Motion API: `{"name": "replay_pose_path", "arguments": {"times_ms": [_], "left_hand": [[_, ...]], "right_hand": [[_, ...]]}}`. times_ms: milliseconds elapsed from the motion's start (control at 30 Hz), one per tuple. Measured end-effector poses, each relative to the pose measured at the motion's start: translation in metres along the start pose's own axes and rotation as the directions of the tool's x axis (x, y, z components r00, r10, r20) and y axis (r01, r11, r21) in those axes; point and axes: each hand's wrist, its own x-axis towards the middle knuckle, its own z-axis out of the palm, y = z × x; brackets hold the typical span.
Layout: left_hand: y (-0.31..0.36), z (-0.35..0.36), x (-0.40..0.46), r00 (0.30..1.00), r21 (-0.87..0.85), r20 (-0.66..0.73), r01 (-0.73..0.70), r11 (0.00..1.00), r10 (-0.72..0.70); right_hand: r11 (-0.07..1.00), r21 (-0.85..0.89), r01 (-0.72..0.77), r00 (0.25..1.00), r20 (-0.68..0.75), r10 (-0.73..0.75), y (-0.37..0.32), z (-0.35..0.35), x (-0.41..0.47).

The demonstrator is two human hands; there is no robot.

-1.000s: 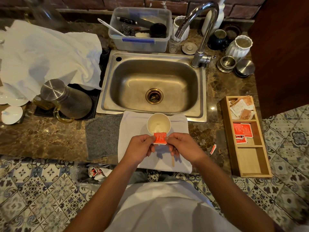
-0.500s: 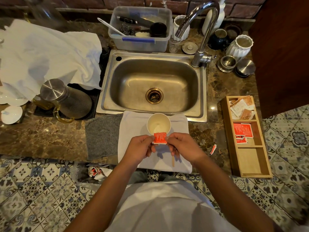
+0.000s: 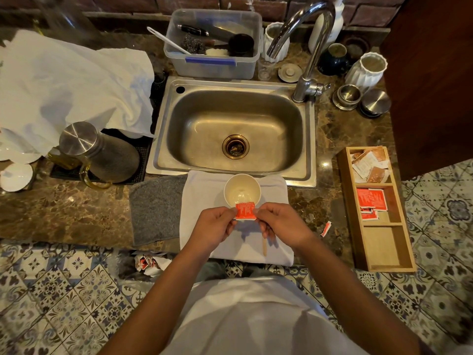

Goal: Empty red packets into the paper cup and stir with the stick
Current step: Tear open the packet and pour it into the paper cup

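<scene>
A white paper cup (image 3: pixel 242 191) stands on a white cloth (image 3: pixel 202 190) in front of the sink, with some white powder at its bottom. Just above its near rim I hold a red packet (image 3: pixel 245 210). My left hand (image 3: pixel 214 226) pinches its left edge and my right hand (image 3: pixel 281 224) pinches its right edge. A wooden stick (image 3: pixel 264 246) lies on the cloth below my right hand, partly hidden by it. More red packets (image 3: pixel 371 199) lie in the middle compartment of a wooden tray (image 3: pixel 384 265) at the right.
A steel sink (image 3: pixel 234 134) with a tap (image 3: pixel 307 55) lies behind the cup. A grey cloth (image 3: pixel 156 208) lies left of the white one, beside a metal jug (image 3: pixel 99 152). A torn red strip (image 3: pixel 325 228) lies on the counter. Crumpled packets (image 3: pixel 148 262) lie on the floor.
</scene>
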Motion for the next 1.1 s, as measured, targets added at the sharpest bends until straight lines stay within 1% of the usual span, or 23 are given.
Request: {"name": "replay_pose_path", "arguments": {"times_ms": [333,633,800,1100], "left_hand": [[0.0032,-0.0014,0.0003,1.000,0.017,-0.013,0.005,1.000,-0.005],[0.0043,-0.0037,0.0019,0.999,-0.030,-0.004,0.039,0.999,-0.039],[0.0032,-0.0035,0.0025,0.999,-0.022,-0.008,0.052,0.998,-0.053],[0.0034,-0.0026,0.0028,0.999,-0.011,-0.001,0.041,0.999,-0.041]], "right_hand": [[1.000,0.008,-0.001,1.000,-0.002,0.001,-0.0027,0.0012,0.0014],[1.000,0.016,0.017,1.000,0.016,-0.018,-0.0050,0.0015,0.0006],[1.000,0.019,0.022,0.999,0.023,-0.023,-0.0051,0.0017,0.0011],[1.000,0.000,0.025,0.999,0.027,-0.025,-0.0058,-0.0002,0.0011]]}}
